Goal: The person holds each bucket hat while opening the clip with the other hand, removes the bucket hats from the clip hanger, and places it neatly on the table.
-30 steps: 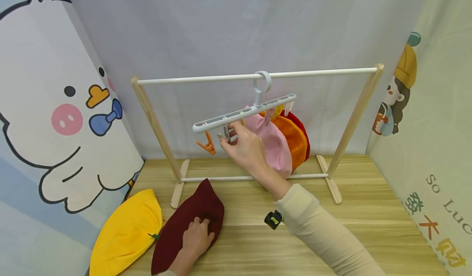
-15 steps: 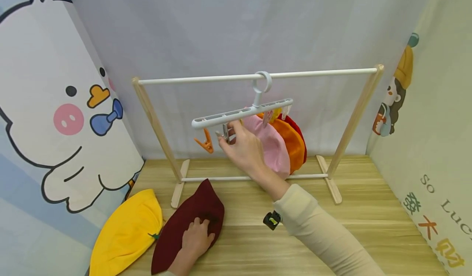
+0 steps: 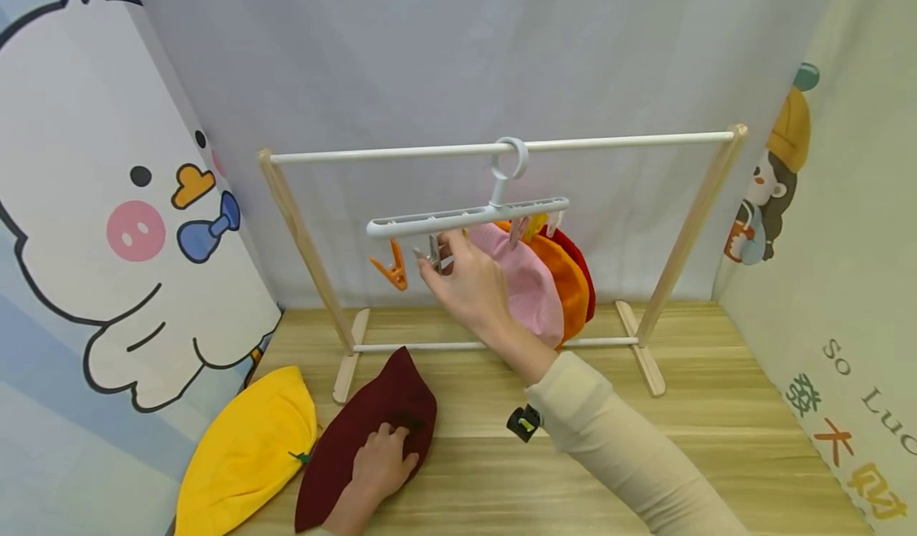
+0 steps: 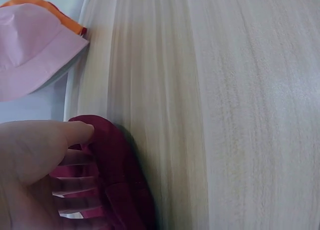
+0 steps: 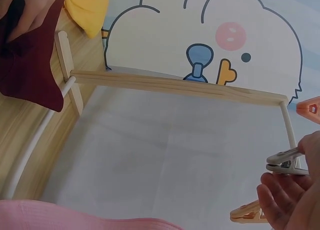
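Note:
A grey-white hanger hangs from the rack's upper rod by its ring hook. My right hand pinches a grey clothespin below the hanger's left half; in the right wrist view this clothespin lies between thumb and fingers. An orange clothespin dangles to its left. My left hand holds a dark red bucket hat on the table, thumb at its edge and fingers against the cloth in the left wrist view. Pink, orange and red hats hang clipped on the hanger's right half.
A yellow hat with a small green piece lies left of the dark red one. The wooden rack's posts stand on the table, with a white lower rod. Printed cloth walls surround it.
The hanger has turned slightly, its left end shifting left and away. My right hand has moved a little left with the grey clothespin. The left hand stays in place on the dark red hat.

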`<action>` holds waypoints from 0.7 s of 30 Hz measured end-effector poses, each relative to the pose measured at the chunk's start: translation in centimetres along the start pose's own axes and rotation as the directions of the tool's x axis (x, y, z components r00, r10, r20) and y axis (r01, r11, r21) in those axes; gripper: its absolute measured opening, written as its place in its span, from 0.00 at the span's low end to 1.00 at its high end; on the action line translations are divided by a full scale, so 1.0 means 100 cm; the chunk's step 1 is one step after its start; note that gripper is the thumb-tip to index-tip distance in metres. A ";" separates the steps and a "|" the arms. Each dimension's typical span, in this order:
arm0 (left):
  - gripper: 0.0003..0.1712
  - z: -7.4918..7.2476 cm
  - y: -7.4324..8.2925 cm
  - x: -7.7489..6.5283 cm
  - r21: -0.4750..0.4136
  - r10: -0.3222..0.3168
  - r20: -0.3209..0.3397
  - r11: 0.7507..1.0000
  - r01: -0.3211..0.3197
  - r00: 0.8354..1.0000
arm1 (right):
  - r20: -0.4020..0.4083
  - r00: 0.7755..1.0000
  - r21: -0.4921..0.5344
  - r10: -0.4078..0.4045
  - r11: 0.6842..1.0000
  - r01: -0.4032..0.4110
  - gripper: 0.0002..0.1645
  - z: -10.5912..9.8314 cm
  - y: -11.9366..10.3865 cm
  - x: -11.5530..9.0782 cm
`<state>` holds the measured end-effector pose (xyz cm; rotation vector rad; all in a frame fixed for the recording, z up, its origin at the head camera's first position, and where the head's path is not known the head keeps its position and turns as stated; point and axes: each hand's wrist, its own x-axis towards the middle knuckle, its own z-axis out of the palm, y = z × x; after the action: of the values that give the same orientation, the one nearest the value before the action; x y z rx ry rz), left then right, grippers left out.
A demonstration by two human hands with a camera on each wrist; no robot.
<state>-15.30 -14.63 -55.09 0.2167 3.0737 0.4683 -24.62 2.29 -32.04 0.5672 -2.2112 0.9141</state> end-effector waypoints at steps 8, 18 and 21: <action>0.19 -0.005 0.002 0.000 -0.043 0.044 -0.027 0.998 -0.045 0.999 | 0.000 1.000 -0.027 0.004 1.000 -0.004 0.14 0.002 -0.001 0.002; 0.19 -0.014 0.006 0.003 -0.082 0.051 -0.060 0.995 -0.055 0.997 | 0.009 1.000 -0.047 0.027 0.999 -0.026 0.15 0.005 -0.001 0.004; 0.18 -0.018 0.008 0.004 -0.089 0.070 -0.089 0.993 -0.078 0.994 | 0.010 0.999 -0.040 0.030 0.999 -0.030 0.16 0.005 0.000 0.004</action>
<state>-15.68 -14.36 -53.16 0.3171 3.1263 0.6380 -25.07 1.85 -32.02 0.5229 -2.2483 0.8818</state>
